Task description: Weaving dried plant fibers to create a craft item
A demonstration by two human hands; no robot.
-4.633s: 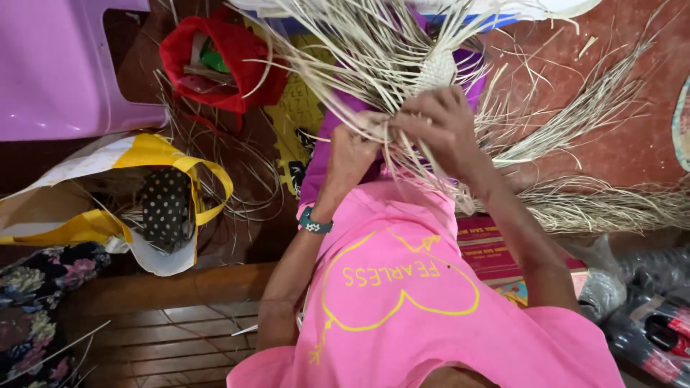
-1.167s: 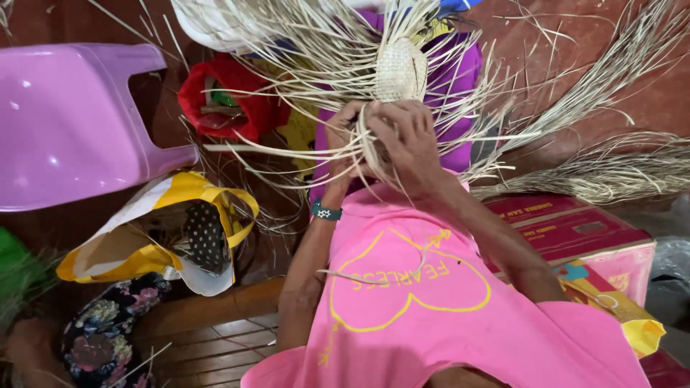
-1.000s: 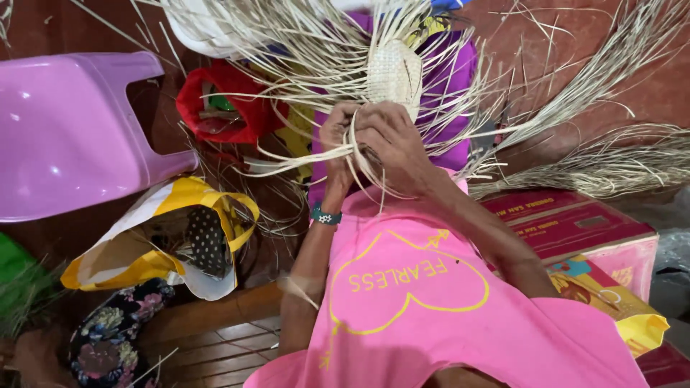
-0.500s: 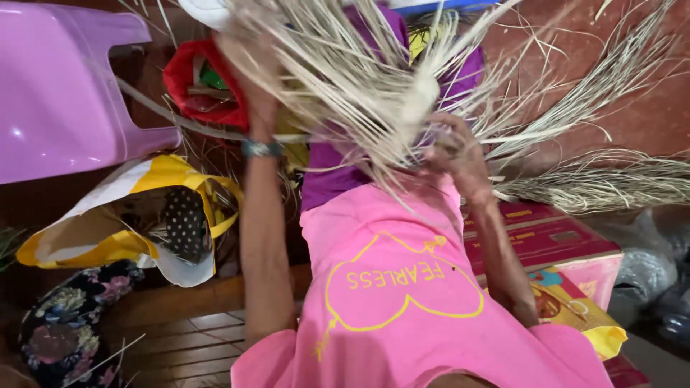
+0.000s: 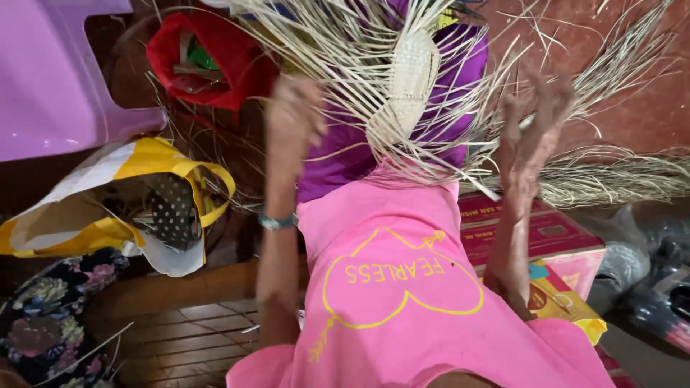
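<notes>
A small woven straw piece (image 5: 411, 75) with many long loose pale strands fanning out from it lies on my lap over purple cloth (image 5: 338, 158). My left hand (image 5: 291, 115) is raised to the left of the weave, blurred, its fingers curled among the strands; whether it grips any is unclear. To the right of the weave my right hand (image 5: 535, 118) is lifted with its fingers spread apart, and strands run past them. Neither hand touches the woven centre. My pink shirt (image 5: 402, 287) fills the lower middle.
A lilac plastic chair (image 5: 43, 79) and a red bag (image 5: 208, 57) are at the upper left. A yellow and white bag (image 5: 108, 208) lies below them. A red cardboard box (image 5: 553, 237) sits at my right. Loose straw (image 5: 625, 179) lies on the reddish floor.
Both hands were together at the weave's lower edge. They have pulled apart, the left swinging up and out to the left, the right out to the right with fingers spread.
</notes>
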